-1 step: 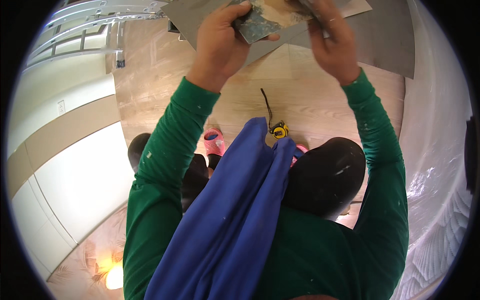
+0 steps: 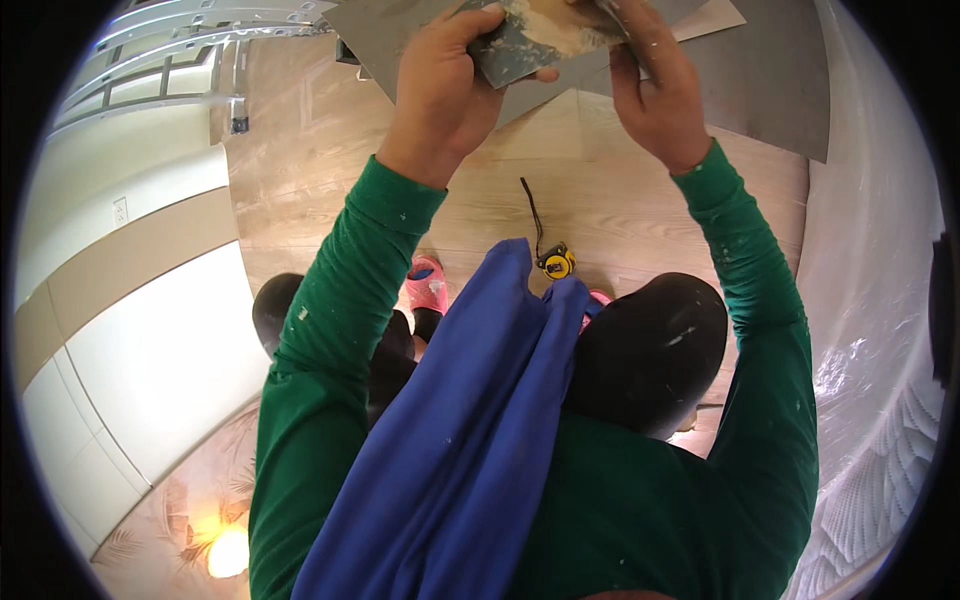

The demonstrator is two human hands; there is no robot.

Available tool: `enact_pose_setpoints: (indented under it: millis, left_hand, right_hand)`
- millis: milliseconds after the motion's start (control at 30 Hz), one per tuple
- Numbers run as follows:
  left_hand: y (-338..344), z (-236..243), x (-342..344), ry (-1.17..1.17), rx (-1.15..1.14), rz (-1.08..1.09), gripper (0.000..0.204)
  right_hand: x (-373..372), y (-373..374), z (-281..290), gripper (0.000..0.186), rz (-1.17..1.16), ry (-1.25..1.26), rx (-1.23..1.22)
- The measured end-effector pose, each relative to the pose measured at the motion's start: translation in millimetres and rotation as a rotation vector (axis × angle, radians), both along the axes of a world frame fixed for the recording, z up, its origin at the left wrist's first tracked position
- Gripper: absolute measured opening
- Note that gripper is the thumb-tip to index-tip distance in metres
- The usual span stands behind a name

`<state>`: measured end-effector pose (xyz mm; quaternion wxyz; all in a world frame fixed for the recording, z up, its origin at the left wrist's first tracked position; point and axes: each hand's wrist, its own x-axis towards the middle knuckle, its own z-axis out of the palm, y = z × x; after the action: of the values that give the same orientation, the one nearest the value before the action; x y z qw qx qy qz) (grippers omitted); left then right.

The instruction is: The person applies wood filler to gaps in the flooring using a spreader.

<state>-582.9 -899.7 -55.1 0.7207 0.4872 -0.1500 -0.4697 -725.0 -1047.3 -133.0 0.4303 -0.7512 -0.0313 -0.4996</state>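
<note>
At the top edge, my left hand point(image 2: 445, 100) grips a flat grey piece point(image 2: 508, 65), thumb on top and fingers underneath. A beige paste-like smear point(image 2: 555, 28) covers part of its face. My right hand point(image 2: 668, 110) is at the piece's right side, fingers bent and pinched round a thin dark edge point(image 2: 612, 14). Whether that edge belongs to a separate tool is cut off by the frame. Beneath both hands lie large grey sheets point(image 2: 770, 85) on the wood-look floor point(image 2: 610, 180).
A yellow and black tape measure point(image 2: 557, 262) with a dark strap lies on the floor between my pink sandals point(image 2: 428, 288). A metal ladder point(image 2: 150, 100) is at the upper left, above a white panel point(image 2: 170, 350). Clear plastic sheeting point(image 2: 870, 300) hangs along the right. Blue cloth point(image 2: 450, 430) drapes down my front.
My right hand has shifted slightly to the left along the piece's edge. My left hand keeps its grip, its wrist a little lower and further right.
</note>
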Motion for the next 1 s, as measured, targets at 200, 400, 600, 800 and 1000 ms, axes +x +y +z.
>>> enact_pose_setpoints:
  millis: [200,400,600,800,1000]
  left_hand:
    - [36,41,-2,-0.06,-0.013,0.161,0.031]
    - [96,23,35,-0.181,0.002,0.118,0.037]
    - [136,-29,45,-0.247,0.159,0.14,0.033]
    - [180,-69,27,-0.732,0.256,0.136,0.039]
    - [186,-47,9,-1.33,0.041,0.053,0.052]
  right_hand:
    - [-16,11,-98,0.035,0.272,0.877,0.091]
    - [-100,153,-197,0.053,0.743,1.36,0.894]
    - [-113,201,-234,0.05,0.831,1.44,0.983]
    - [-41,114,-94,0.026,0.665,0.795,1.43]
    - [17,122,45,0.026,0.746,0.674,1.536]
